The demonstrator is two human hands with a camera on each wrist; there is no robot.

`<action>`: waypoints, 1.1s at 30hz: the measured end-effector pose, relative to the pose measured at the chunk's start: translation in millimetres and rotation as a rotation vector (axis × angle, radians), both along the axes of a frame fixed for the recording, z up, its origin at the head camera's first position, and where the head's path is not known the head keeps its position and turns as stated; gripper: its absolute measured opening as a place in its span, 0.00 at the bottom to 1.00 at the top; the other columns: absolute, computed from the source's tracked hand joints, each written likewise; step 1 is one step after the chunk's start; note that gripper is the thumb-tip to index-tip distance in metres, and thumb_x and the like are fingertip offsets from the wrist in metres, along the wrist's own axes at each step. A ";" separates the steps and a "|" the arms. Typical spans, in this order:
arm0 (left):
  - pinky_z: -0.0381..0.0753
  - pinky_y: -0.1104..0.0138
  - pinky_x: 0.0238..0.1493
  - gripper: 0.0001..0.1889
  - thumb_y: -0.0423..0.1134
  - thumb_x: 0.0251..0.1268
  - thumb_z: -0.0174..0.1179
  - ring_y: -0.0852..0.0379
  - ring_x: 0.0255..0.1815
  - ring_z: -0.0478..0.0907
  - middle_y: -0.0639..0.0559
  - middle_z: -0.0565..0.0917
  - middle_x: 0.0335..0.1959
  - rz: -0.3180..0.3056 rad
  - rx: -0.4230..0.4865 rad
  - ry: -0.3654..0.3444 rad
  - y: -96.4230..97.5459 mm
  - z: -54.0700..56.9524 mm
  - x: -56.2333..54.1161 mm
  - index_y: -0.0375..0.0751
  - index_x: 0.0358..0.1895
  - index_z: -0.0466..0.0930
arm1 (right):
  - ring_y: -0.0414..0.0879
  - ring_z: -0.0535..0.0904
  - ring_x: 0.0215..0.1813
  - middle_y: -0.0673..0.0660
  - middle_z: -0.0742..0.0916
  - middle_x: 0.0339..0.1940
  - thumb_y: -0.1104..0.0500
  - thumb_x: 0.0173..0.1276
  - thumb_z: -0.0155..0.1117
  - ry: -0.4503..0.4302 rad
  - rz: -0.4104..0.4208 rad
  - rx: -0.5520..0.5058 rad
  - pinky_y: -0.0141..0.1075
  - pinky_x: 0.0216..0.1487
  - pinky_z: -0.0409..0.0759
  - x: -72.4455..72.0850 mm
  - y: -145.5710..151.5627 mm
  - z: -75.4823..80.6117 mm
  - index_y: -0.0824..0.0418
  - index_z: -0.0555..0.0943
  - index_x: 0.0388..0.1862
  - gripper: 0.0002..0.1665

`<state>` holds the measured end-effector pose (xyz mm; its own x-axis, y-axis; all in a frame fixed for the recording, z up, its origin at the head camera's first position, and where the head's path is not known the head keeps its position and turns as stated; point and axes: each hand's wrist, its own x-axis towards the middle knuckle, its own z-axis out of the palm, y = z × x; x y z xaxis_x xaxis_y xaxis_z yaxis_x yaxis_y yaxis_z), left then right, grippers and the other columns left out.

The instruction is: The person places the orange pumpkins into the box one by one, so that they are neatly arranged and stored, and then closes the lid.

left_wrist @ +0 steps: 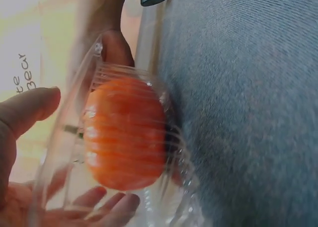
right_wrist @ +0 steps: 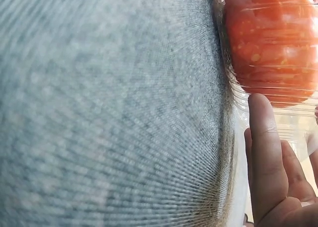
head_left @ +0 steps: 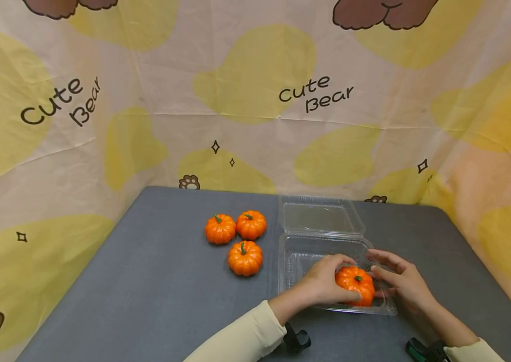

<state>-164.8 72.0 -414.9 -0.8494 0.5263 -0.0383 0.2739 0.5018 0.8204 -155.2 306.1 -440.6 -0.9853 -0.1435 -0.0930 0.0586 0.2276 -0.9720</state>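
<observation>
Pumpkin [head_left: 355, 284] sits in the near right corner of the clear clamshell box [head_left: 293, 261] — the left hand [head_left: 323, 281] cups it with curled fingers, while the right hand [head_left: 400, 281] rests open-fingered against the box wall. Beyond, the open lid [head_left: 321, 217]; left, three more pumpkins [head_left: 242, 236] on the grey table [head_left: 147, 281].

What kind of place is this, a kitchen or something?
Probably a staged recording corner, not a kitchen: a grey table walled by a "Cute Bear" cartoon cloth, holding only toy-like pumpkins and a clear plastic box.
</observation>
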 end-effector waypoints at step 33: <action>0.77 0.59 0.53 0.36 0.54 0.47 0.71 0.54 0.58 0.75 0.63 0.76 0.61 0.144 0.128 0.260 -84.6 51.5 -7.6 0.61 0.64 0.70 | 0.42 0.85 0.40 0.33 0.83 0.48 0.59 0.69 0.62 -0.005 -0.021 0.023 0.49 0.31 0.85 -0.8 -0.1 0.3 0.67 0.66 0.67 0.31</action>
